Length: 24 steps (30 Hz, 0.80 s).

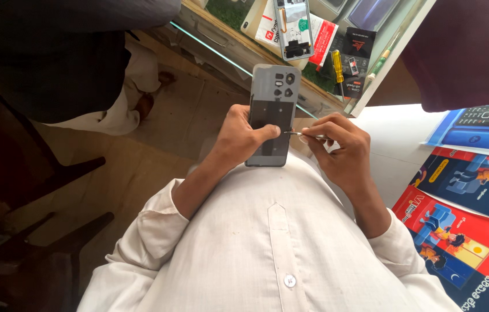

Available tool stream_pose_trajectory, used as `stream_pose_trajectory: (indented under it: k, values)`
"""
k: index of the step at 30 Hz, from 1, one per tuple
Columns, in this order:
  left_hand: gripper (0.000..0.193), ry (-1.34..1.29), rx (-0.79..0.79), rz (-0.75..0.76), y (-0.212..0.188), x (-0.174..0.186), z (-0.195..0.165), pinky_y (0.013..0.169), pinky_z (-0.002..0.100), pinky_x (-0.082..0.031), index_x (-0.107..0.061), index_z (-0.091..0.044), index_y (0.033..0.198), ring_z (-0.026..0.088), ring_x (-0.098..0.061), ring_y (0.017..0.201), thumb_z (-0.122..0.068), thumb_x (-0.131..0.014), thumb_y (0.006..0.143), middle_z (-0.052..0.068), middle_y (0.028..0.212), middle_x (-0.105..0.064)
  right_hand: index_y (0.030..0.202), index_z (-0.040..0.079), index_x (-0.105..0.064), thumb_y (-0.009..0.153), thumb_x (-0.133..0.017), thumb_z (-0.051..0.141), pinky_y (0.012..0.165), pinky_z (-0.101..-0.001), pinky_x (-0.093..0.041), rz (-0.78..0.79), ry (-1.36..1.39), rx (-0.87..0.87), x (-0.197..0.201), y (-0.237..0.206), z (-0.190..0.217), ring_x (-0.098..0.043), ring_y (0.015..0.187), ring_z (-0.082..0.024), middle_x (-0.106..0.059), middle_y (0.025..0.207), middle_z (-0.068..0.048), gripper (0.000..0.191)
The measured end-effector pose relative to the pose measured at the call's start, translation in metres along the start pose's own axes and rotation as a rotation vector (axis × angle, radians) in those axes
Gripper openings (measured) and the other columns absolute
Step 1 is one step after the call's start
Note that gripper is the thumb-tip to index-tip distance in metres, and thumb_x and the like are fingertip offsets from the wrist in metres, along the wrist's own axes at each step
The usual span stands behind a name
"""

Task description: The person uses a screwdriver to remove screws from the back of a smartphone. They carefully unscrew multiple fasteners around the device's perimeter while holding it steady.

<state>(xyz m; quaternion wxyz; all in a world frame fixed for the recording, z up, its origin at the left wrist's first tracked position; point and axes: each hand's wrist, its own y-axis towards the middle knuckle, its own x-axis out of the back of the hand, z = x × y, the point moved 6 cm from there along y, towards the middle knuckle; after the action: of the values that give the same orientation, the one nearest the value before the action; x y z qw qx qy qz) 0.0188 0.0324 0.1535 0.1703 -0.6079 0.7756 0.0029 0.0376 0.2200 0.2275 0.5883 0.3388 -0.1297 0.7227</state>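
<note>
Phone held upright, tweezers at its right edge

The left hand grips the grey phone around its lower half, thumb pressed across the back; the phone stands at 12 o'clock from that hand. At 3 o'clock from the phone, the right hand pinches thin metal tweezers, tip touching the phone's right edge just beside the left thumb. As I judge it, a slip of the tip could scratch the back or jab that thumb; the phone, held over the lap, could drop if the grip loosens.
</note>
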Motion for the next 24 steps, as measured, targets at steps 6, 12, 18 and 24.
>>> stream_pose_trajectory:
  k: [6, 12, 18, 24]
  values:
    - [0.015, 0.002, 0.053, -0.011, 0.000, -0.001, 0.002, 0.059, 0.023, -0.056, -0.077, 0.004, 0.090, 0.007, -0.069, 0.066, -0.005, -0.073, 0.079, 0.005, 0.079, -0.076, 0.096, 0.007, -0.077, 0.087, -0.083, -0.001, 0.060, -0.0243, -0.047, -0.029, 0.003, -0.014, 0.000, -0.001, 0.001, -0.063, 0.075, -0.009, -0.071, 0.093, -0.002, 0.014]
    - [0.029, 0.133, 0.070, -0.062, 0.000, -0.006, -0.006, 0.064, 0.025, -0.059, -0.080, -0.001, 0.093, 0.006, -0.070, 0.068, -0.025, -0.085, 0.078, 0.004, 0.080, -0.078, 0.095, 0.007, -0.075, 0.087, -0.084, 0.000, 0.063, -0.0245, -0.048, -0.021, -0.024, 0.015, -0.001, -0.001, 0.003, -0.064, 0.075, -0.009, -0.069, 0.094, -0.002, 0.014]
    - [0.033, 0.361, 0.057, -0.094, -0.002, -0.007, -0.018, 0.067, 0.027, -0.061, -0.081, -0.005, 0.092, 0.009, -0.074, 0.069, -0.028, -0.090, 0.072, 0.005, 0.079, -0.080, 0.093, 0.006, -0.075, 0.087, -0.084, 0.001, 0.060, -0.0246, -0.048, -0.043, -0.051, -0.025, -0.001, -0.004, 0.004, -0.062, 0.071, -0.009, -0.069, 0.092, -0.002, 0.012]
    - [0.033, 0.384, 0.064, -0.054, -0.004, -0.010, -0.019, 0.068, 0.027, -0.061, -0.081, -0.005, 0.092, 0.009, -0.074, 0.069, -0.028, -0.091, 0.071, 0.005, 0.079, -0.080, 0.095, 0.000, -0.074, 0.091, -0.079, 0.006, 0.061, -0.0240, -0.048, 0.167, 0.091, -0.202, 0.001, -0.003, -0.013, -0.060, 0.068, -0.007, -0.066, 0.082, -0.003, 0.009]
